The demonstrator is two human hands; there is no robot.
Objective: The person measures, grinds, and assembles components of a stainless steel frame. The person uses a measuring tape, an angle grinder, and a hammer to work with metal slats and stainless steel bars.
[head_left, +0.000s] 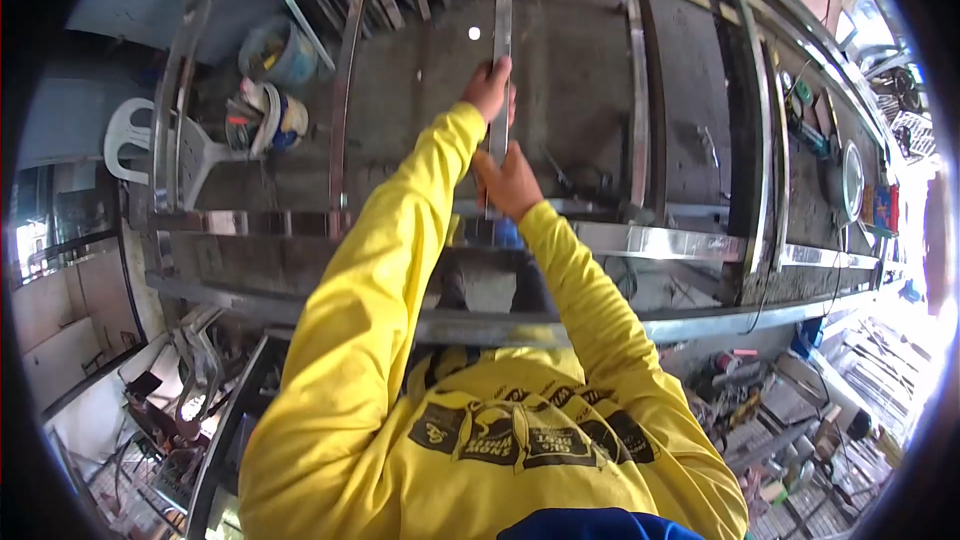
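Observation:
A shiny square metal bar runs lengthwise between the rails of a large metal frame. My left hand is closed around this bar, farther from my body. Closer in, my right hand grips the lower part of the same bar, thumb pointing up along it. The fingers beneath the bar are partly hidden. Other upright bars of the frame stand on both sides, one bar to the left and another bar to the right.
At the left are a white plastic chair, a bucket and a smaller container. A round metal bowl sits at the right, near a green tool. Cluttered scrap and tools lie low at the right.

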